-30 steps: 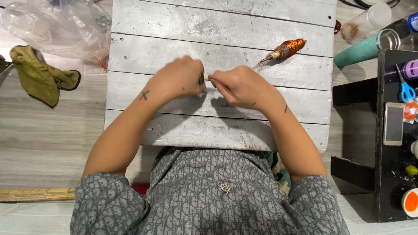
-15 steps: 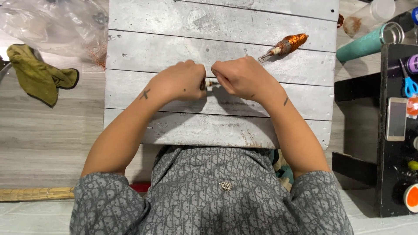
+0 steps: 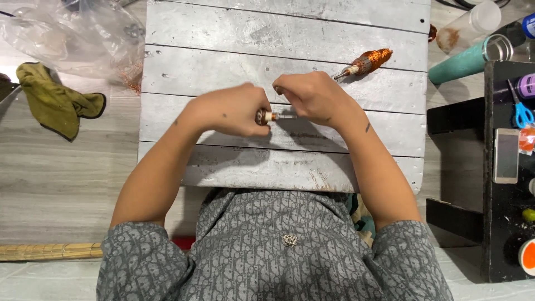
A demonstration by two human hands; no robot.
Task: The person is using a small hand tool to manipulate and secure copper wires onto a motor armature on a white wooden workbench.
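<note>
A small spool with a copper-brown end and pale core on a thin metal pin point(image 3: 268, 116) is sitting between the two hands, over the middle of the whitewashed wooden plank board point(image 3: 234, 39). The left hand point(image 3: 231, 110) is curling shut around the spool's brown end, while the right hand point(image 3: 313, 96) is pinching its fingers together on the pin's far tip, just beside the left.

Beyond the right hand, a larger spindle wound with copper wire point(image 3: 368, 61) is lying tilted on the board, well apart from the hands. Further right, past the board's edge, a teal cylindrical bottle point(image 3: 465, 61) and a black shelf point(image 3: 501, 223) are crowding that side. Left of the left hand, off the board's edge, an olive-green crumpled cloth point(image 3: 53, 100) and a clear plastic bag point(image 3: 72, 33) are lying on the grey floor. Bare board is lying open beyond the hands and just near of them.
</note>
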